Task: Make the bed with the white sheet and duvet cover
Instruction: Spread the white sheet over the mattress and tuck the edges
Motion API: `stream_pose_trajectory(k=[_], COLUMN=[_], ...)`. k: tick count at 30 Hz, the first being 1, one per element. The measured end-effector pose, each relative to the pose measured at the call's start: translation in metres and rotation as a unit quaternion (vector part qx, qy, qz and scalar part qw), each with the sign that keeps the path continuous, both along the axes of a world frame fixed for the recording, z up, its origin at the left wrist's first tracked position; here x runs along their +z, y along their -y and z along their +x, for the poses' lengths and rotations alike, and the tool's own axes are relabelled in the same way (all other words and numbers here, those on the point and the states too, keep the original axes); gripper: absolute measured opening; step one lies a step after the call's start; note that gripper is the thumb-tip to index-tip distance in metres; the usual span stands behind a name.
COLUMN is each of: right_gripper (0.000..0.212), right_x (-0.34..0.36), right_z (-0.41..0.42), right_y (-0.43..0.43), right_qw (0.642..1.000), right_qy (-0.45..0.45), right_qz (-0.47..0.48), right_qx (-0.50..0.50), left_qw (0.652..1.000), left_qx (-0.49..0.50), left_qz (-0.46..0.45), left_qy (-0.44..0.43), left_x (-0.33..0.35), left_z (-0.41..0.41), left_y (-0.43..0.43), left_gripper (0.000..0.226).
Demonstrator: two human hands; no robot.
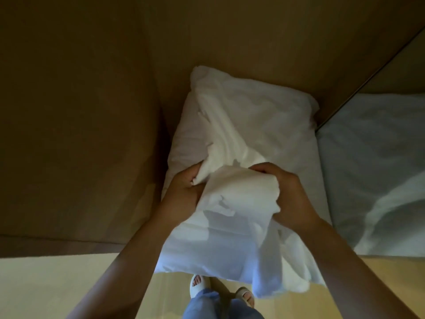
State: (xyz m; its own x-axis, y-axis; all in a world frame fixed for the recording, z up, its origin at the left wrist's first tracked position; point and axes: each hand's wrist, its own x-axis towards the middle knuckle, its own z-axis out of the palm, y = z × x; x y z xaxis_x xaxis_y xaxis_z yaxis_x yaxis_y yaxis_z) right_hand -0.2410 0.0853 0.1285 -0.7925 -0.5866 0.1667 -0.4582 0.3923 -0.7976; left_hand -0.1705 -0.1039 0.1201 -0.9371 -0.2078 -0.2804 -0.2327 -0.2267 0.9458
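**White bedding gathered at the foot of a narrow bed**

A narrow bed (pixel 308 166) runs away from the person into a dim alcove. A plain brown wall (pixel 80 111) shuts it in on the left and at the far end, and a mirrored panel (pixel 372 157) on the right reflects rumpled white fabric. A pale wooden floor (pixel 57 286) lies below. On it stand the person's feet in white slippers (pixel 199 284) below blue trousers (pixel 218 306).

The white cloth (pixel 232 203) trails from the far end of the bed to the near end and hangs over the edge towards the floor. Whether it is the sheet or the duvet cover cannot be told. The left hand (pixel 184 187) grips a bunched fold on one side. The right hand (pixel 292 194) clutches the other side, fingers curled into the fabric.
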Motion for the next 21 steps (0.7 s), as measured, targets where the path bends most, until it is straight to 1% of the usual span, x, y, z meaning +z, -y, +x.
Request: stream_pose_trajectory(k=[1, 3, 5, 6, 7, 8, 11, 12, 14, 16, 17, 18, 20, 21], right_gripper=[0.028, 0.029, 0.029, 0.033, 0.035, 0.034, 0.037, 0.034, 0.032, 0.025, 0.020, 0.019, 0.024, 0.030], right_x=[0.016, 0.045, 0.065, 0.075, 0.085, 0.093, 0.118, 0.124, 0.132, 0.133, 0.131, 0.129, 0.125, 0.123], right_z=[-0.001, 0.003, 0.011, 0.016, 0.022, 0.027, 0.050, 0.061, 0.085, 0.111, 0.124, 0.137, 0.163, 0.176], right_y=[-0.002, -0.005, -0.013, -0.016, -0.018, -0.022, -0.035, -0.039, -0.049, -0.058, -0.061, -0.064, -0.068, -0.069], right_qw=[1.000, 0.998, 0.996, 0.995, 0.994, 0.993, 0.987, 0.985, 0.983, 0.985, 0.986, 0.987, 0.986, 0.986], right_qy=[0.012, 0.032, 0.040, 0.036, 0.024, 0.008, 0.005, 0.004, 0.017, 0.012, 0.009, 0.011, 0.010, 0.004], right_qz=[-0.012, -0.047, -0.072, -0.081, -0.096, -0.110, -0.158, -0.166, -0.177, -0.155, -0.135, -0.122, -0.094, -0.074], right_qx=[0.009, 0.014, 0.037, 0.041, 0.046, 0.045, 0.040, 0.048, 0.056, 0.080, 0.095, 0.108, 0.135, 0.149], left_qw=[1.000, 0.996, 0.987, 0.980, 0.969, 0.960, 0.939, 0.928, 0.909, 0.907, 0.910, 0.912, 0.918, 0.921], left_qx=[-0.013, -0.022, -0.029, -0.031, -0.032, -0.030, -0.028, -0.014, 0.003, 0.022, 0.041, 0.065, 0.113, 0.141], left_qz=[0.004, -0.015, -0.058, -0.081, -0.119, -0.147, -0.207, -0.239, -0.295, -0.317, -0.319, -0.318, -0.308, -0.297], left_qy=[-0.024, -0.083, -0.149, -0.179, -0.214, -0.235, -0.274, -0.286, -0.294, -0.277, -0.263, -0.251, -0.222, -0.209], left_x=[0.013, 0.043, 0.069, 0.083, 0.098, 0.112, 0.143, 0.151, 0.156, 0.154, 0.151, 0.145, 0.131, 0.126], left_z=[0.003, 0.006, 0.014, 0.020, 0.025, 0.032, 0.056, 0.067, 0.095, 0.128, 0.147, 0.166, 0.205, 0.225], left_y=[-0.002, -0.008, -0.013, -0.015, -0.018, -0.023, -0.037, -0.043, -0.054, -0.066, -0.073, -0.080, -0.093, -0.099], left_gripper=[0.031, 0.037, 0.033, 0.030, 0.027, 0.025, 0.025, 0.024, 0.025, 0.037, 0.038, 0.033, 0.013, 0.016])
